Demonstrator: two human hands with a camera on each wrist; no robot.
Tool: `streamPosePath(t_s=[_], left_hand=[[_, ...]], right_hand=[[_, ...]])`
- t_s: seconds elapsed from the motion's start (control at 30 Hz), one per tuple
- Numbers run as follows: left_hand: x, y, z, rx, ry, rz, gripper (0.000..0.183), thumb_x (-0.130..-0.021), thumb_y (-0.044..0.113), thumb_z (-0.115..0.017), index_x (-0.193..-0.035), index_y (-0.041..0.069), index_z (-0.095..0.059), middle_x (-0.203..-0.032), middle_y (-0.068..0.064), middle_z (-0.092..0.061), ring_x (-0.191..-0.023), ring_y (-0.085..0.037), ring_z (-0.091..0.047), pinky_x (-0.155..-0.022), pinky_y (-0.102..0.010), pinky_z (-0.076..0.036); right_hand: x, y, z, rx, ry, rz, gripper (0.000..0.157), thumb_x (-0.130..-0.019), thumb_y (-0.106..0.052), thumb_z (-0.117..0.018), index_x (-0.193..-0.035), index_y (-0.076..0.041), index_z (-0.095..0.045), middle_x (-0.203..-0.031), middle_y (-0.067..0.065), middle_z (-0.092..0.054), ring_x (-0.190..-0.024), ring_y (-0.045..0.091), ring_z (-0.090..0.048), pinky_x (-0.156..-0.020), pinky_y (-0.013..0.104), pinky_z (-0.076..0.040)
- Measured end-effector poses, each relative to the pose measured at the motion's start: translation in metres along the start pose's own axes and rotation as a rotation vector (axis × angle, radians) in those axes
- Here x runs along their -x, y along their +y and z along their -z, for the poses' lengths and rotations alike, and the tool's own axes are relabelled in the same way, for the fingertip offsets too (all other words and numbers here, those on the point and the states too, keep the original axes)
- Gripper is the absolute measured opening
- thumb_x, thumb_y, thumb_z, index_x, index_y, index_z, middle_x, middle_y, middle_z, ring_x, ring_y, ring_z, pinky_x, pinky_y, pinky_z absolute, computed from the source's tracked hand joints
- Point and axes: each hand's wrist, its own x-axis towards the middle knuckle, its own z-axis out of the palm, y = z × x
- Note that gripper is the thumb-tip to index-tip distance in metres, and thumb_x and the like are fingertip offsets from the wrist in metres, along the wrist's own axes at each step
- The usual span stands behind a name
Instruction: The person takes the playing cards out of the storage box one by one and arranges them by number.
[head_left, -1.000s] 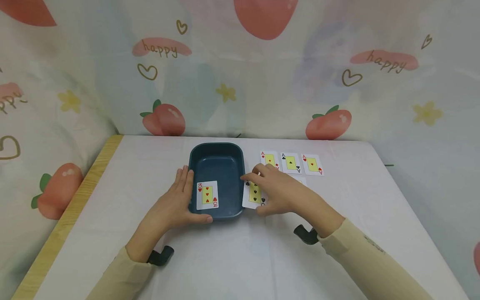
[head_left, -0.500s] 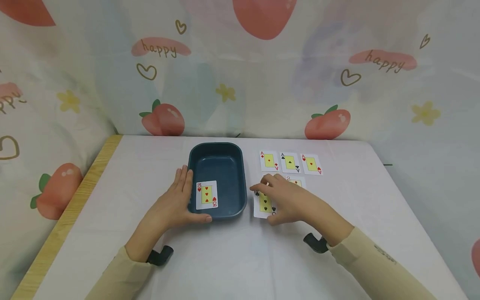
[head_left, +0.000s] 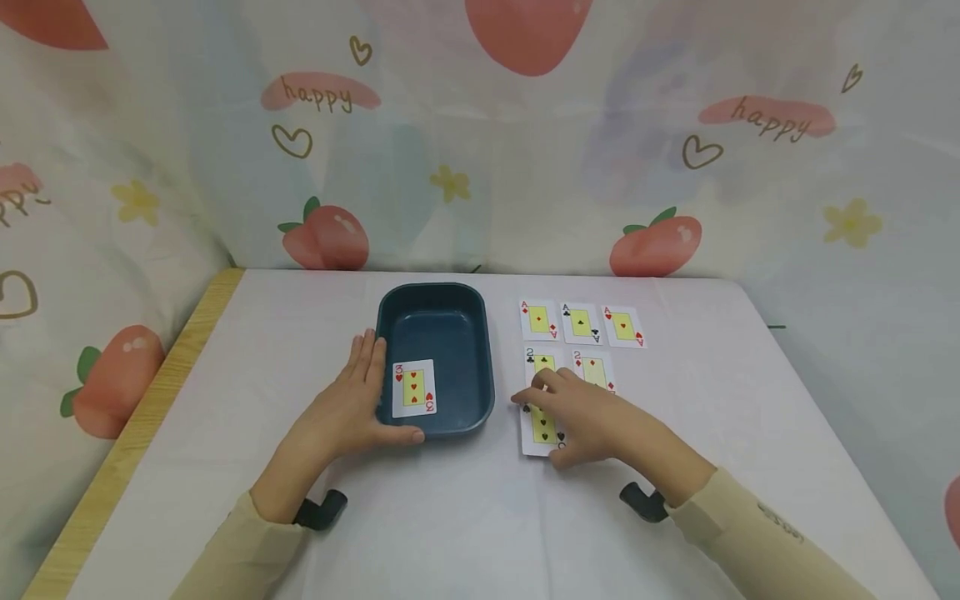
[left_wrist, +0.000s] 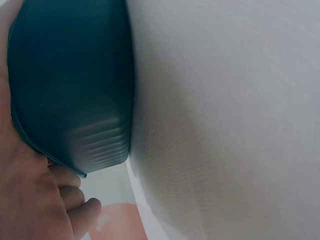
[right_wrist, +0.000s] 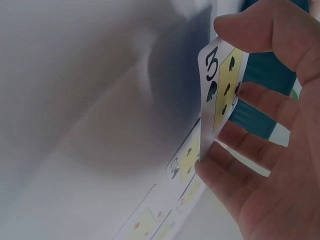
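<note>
My left hand lies against the left side of the dark blue tray, fingers straight along it and thumb at the near corner. In the left wrist view, the hand meets the rim of the tray. A three of hearts playing card rests face up inside. To the right of the tray, my right hand pinches a three of spades card by its edges between thumb and fingers. It is tilted in the right wrist view, just nearer than the two of clubs. The hand partly hides both black cards.
Behind my right hand, the ace of diamonds, ace of clubs and ace of hearts form a row. The two of diamonds lies below them, partly covered. A white cloth covers the table; a printed curtain rises behind.
My right hand has carried the three of spades from beside the tray's edge rightward and nearer to me, uncovering the two of clubs. The left hand and the tray stay put.
</note>
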Motion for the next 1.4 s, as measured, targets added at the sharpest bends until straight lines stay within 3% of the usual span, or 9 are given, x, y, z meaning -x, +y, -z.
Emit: streamPosePath(t_s=[0.9,1.2,1.4], left_hand=[[-0.002,-0.002,-0.002,-0.012,-0.002,0.005,0.150,-0.058,0.082,-0.075,-0.159,0.002,0.000,-0.167,-0.017,0.005,-0.154,-0.036,0.003,-0.112,-0.058,-0.033],[-0.003,-0.002,0.000,-0.006,-0.008,0.008,0.149,-0.058,0.081,-0.076,-0.159,0.001,0.000,-0.167,-0.017,0.006,-0.154,-0.035,0.003,-0.113,-0.058,-0.032],[-0.003,-0.003,-0.001,-0.001,-0.008,0.004,0.150,-0.058,0.081,-0.077,-0.159,0.001,-0.001,-0.167,-0.017,0.006,-0.154,-0.036,0.002,-0.113,-0.058,-0.032]], right_hand=[[0.007,0.010,-0.017,0.052,0.023,0.025,0.072,-0.069,-0.035,-0.083,-0.137,-0.034,-0.057,-0.130,-0.003,-0.052,-0.109,0.016,-0.046,-0.081,0.032,-0.051],[0.000,0.013,-0.002,0.035,0.091,0.047,0.079,-0.071,-0.038,-0.083,-0.144,-0.032,-0.051,-0.133,-0.004,-0.051,-0.117,0.018,-0.046,-0.088,0.038,-0.053],[-0.009,0.002,0.012,-0.022,0.129,0.090,0.081,-0.074,-0.040,-0.080,-0.147,-0.031,-0.047,-0.139,-0.003,-0.050,-0.128,0.022,-0.044,-0.093,0.045,-0.053]])
